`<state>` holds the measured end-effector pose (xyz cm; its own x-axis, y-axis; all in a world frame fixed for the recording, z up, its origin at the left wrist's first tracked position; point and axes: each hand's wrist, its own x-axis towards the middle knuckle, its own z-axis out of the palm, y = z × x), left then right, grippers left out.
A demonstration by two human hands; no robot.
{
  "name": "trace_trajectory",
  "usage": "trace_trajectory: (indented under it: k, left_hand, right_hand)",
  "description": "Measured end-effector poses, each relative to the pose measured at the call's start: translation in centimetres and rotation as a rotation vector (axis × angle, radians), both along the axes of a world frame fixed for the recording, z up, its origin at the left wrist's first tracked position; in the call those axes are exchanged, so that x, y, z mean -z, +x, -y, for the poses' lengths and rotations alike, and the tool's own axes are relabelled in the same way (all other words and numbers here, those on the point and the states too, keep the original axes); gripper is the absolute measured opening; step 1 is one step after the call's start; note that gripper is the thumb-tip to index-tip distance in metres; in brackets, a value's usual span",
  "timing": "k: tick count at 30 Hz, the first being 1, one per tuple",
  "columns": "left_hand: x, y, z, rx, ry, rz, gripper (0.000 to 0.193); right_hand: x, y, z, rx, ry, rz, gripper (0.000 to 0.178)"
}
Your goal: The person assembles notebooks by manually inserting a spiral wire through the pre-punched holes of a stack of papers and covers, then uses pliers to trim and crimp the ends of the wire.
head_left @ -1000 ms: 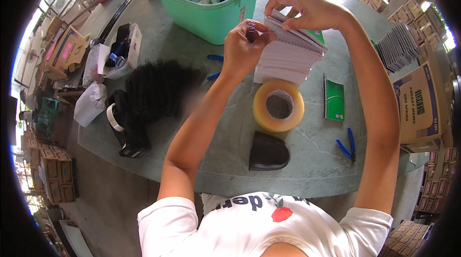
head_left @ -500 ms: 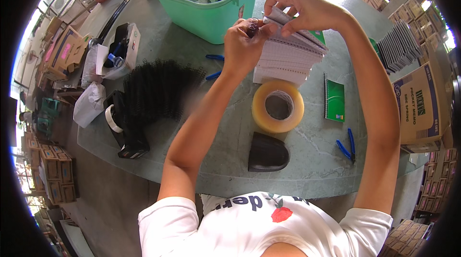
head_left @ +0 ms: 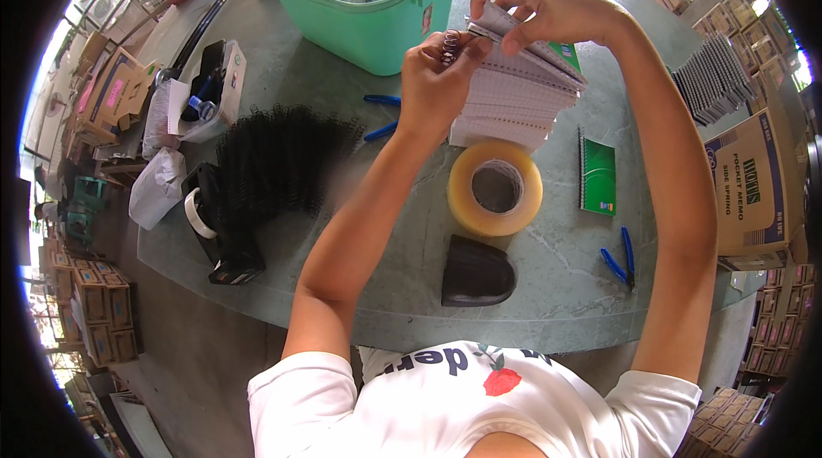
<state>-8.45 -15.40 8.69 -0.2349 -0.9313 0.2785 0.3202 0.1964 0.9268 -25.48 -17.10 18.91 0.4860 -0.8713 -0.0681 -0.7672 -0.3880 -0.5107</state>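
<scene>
A dark wire coil (head_left: pixel 450 45) stands out of my left hand (head_left: pixel 432 86), whose fingers pinch it at the corner of a small notepad. My right hand (head_left: pixel 556 13) has thumb and fingers closed on that notepad's white pages (head_left: pixel 495 20), lifting them in a curl. Below both hands lies a fanned stack of punched white pads (head_left: pixel 505 107), with a bit of green cover at its right. A large roll of clear tape (head_left: pixel 467 193) sits just nearer. To its right is a green spiral notebook (head_left: pixel 598 175). How far the coil is threaded is hidden by my fingers.
A green tub (head_left: pixel 360 30) of scraps stands beyond my left hand. Black coils (head_left: pixel 274 158) are heaped at left, near a tape dispenser (head_left: pixel 218 235). Blue-handled pliers (head_left: pixel 625 261) and a black rounded piece (head_left: pixel 478 272) lie nearer. A carton (head_left: pixel 753 188) stands right.
Both hands have shifted only slightly, the right one a little upward. The notepad's pages are still curled in my right fingers, and the coil stays in my left.
</scene>
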Motion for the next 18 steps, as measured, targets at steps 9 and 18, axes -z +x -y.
trace_trajectory:
  k: [9, 18]
  left_hand:
    - [-0.6, 0.8, -0.2, 0.122, 0.164, -0.040, 0.012]
    - [-0.8, 1.4, 0.1, 0.040, -0.010, 0.189, 0.021]
  right_hand:
    - [0.8, 0.0, 0.2, -0.040, -0.100, 0.009, 0.042]
    - [0.9, -1.3, -6.0, 0.475, -0.787, -0.266, 0.031]
